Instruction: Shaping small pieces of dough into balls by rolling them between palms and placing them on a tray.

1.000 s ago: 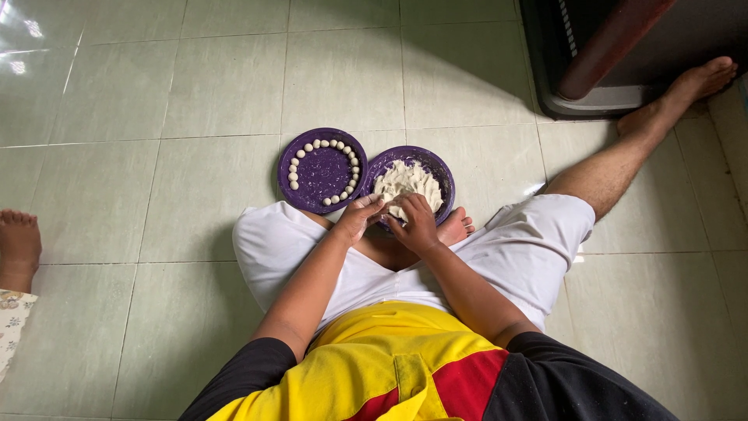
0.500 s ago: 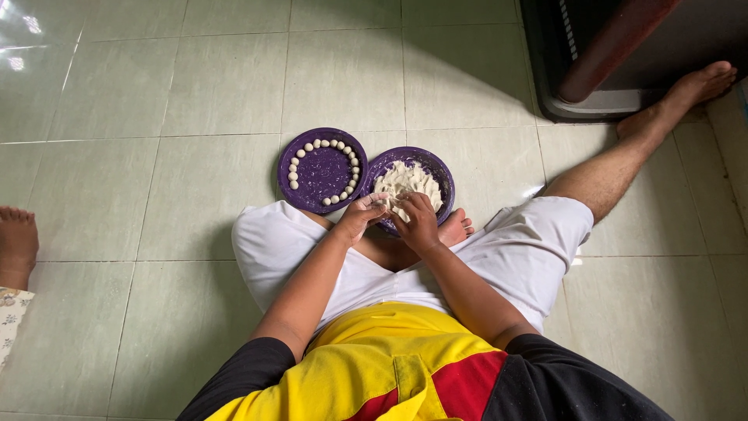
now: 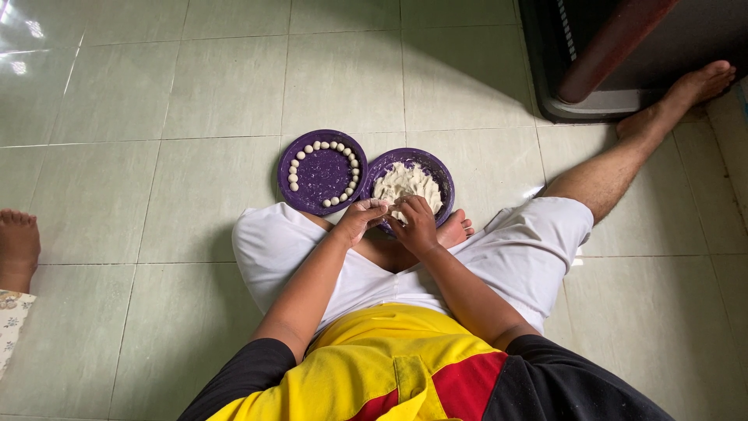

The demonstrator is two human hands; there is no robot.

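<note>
Two purple plates sit side by side on the tiled floor in front of me. The left plate (image 3: 321, 176) carries a ring of small white dough balls (image 3: 294, 174) along its rim. The right plate (image 3: 442, 175) holds a heap of white dough (image 3: 405, 184). My left hand (image 3: 359, 220) and my right hand (image 3: 414, 226) meet at the near edge of the right plate, fingers pinched together on a small piece of dough (image 3: 385, 206) between them. I sit on the floor in white shorts, one leg folded, the other stretched out to the right.
A dark appliance or cabinet base (image 3: 592, 105) with a red-brown bar stands at the top right, close to my outstretched foot (image 3: 697, 84). Another person's bare foot (image 3: 17, 245) rests on the floor at the left edge. Pale green tiles surround the plates.
Both hands stay at the near edge of the dough plate with only slight finger movement. The plates have not moved.
</note>
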